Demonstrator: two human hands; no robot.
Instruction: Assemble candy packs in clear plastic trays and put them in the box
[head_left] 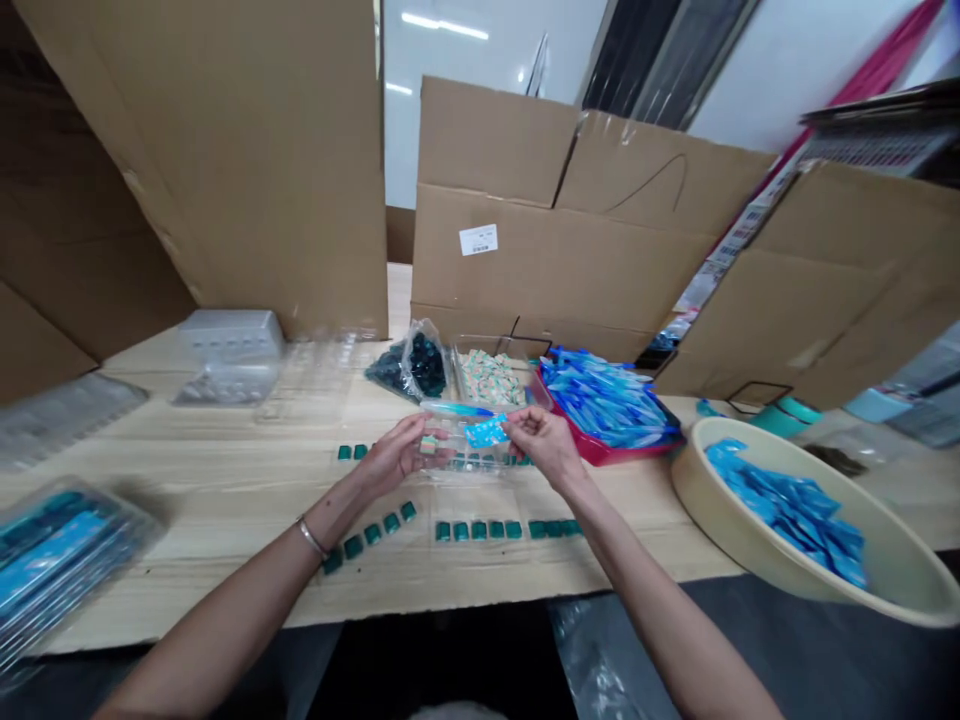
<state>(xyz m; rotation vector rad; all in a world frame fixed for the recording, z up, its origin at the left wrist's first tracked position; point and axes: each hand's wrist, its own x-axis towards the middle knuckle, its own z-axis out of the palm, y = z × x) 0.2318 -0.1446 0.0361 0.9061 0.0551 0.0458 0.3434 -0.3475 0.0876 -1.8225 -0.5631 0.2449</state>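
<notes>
My left hand (394, 455) is curled narrow around the end of a clear plastic tray (469, 462), and a small cream-and-green cube (428, 445) sits right at my fingertips, though I cannot tell whether I am pinching it or it is lying in the tray. My right hand (541, 442) is closed in a tight pinch on a blue packet (486, 431), holding it just above the tray, which I have lifted slightly or am resting on the wooden table (225, 490); I cannot tell which. A long blue stick (457, 409) lies along the far side of the tray. Close work like this goes best, I judge, with the tray kept level and steady in one hand, the packet gripped by its edge so that it does not crease, and each piece squared up gently rather than forced. Small green blocks (480, 530) stand in a line just in front of my hands. Beyond the tray are a clear bag of dark green pieces (426, 367), a box of cream pieces (491, 378), and a red tray (600, 450) heaped with blue sticks. More blue packets lie in a cream bowl (720, 500) to my right.
</notes>
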